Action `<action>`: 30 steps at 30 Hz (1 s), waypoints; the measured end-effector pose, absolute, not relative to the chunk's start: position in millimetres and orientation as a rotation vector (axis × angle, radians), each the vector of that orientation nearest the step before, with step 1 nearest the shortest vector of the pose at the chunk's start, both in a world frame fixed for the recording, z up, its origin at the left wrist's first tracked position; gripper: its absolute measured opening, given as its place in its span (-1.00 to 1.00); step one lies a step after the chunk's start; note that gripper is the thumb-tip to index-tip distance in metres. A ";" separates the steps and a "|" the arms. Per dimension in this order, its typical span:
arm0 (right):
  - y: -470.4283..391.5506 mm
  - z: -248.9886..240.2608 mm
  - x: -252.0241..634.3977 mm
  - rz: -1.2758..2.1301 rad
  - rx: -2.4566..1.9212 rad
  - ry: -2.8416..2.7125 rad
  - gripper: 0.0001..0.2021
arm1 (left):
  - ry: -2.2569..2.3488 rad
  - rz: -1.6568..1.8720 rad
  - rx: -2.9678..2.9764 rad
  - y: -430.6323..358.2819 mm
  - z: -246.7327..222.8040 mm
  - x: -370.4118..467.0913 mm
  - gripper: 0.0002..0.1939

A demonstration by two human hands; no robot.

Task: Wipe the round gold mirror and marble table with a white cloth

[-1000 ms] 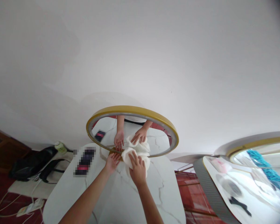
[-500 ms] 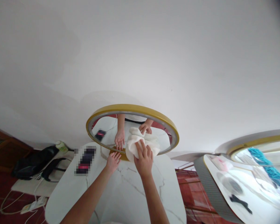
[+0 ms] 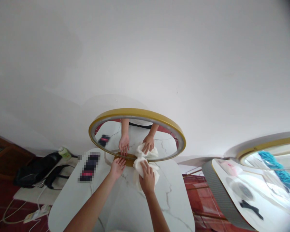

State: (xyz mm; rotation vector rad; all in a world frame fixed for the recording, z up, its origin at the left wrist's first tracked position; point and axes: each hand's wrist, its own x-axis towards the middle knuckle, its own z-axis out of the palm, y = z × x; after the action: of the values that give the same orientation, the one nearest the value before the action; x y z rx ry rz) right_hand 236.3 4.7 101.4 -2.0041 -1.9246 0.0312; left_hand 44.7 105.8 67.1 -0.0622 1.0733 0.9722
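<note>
A round mirror (image 3: 132,135) with a gold frame stands on a gold base (image 3: 130,161) at the back of the white marble-patterned table (image 3: 120,199). Fingers stretched out, my left hand (image 3: 117,167) rests at the left end of the base, by the mirror's lower rim. My right hand (image 3: 147,177) presses on a white cloth (image 3: 137,165), which is bunched at the right end of the base and the tabletop below the mirror. Both hands and the cloth are reflected in the glass.
Left on the table lies a dark, blurred-out object (image 3: 89,167). A stool (image 3: 26,195) beside it carries a black bag (image 3: 36,169) and a green-white bottle (image 3: 64,153). A power strip (image 3: 37,213) with cables lies on the floor. At right stands a second white table (image 3: 234,188) with another mirror (image 3: 275,161).
My right hand has brought the cloth down and slightly left, from the mirror's glass to the base and tabletop. My left hand has stayed in about the same place.
</note>
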 end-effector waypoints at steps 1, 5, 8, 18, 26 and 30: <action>4.7 105.3 240.5 0.006 -1.976 -1.882 -0.31 | 1.075 0.971 -0.061 105.6 67.4 44.6 -0.80; 9.5 134.9 263.4 -0.162 -1.793 -1.651 -0.50 | 1.076 0.971 -0.053 104.3 68.4 46.2 -0.79; 13.8 167.2 282.7 -0.297 -1.679 -1.457 -0.60 | 1.076 0.973 -0.048 102.4 69.0 47.5 -0.77; 21.8 232.4 304.8 -0.468 -1.576 -1.265 -0.57 | 1.088 0.978 -0.034 97.7 76.5 53.5 -0.75; 18.8 157.8 272.8 -0.084 -1.719 -1.494 -0.53 | 1.116 0.979 -0.039 99.3 74.8 55.2 -0.78; 10.1 138.3 257.7 0.096 -1.736 -1.600 -0.44 | 1.122 0.970 -0.036 101.7 72.5 53.5 -0.80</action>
State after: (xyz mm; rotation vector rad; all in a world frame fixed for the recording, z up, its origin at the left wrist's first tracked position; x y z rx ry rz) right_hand 257.7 10.1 138.3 -1.7362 -1.6002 0.0961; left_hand 53.5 101.7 72.5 -0.0362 1.1215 0.9696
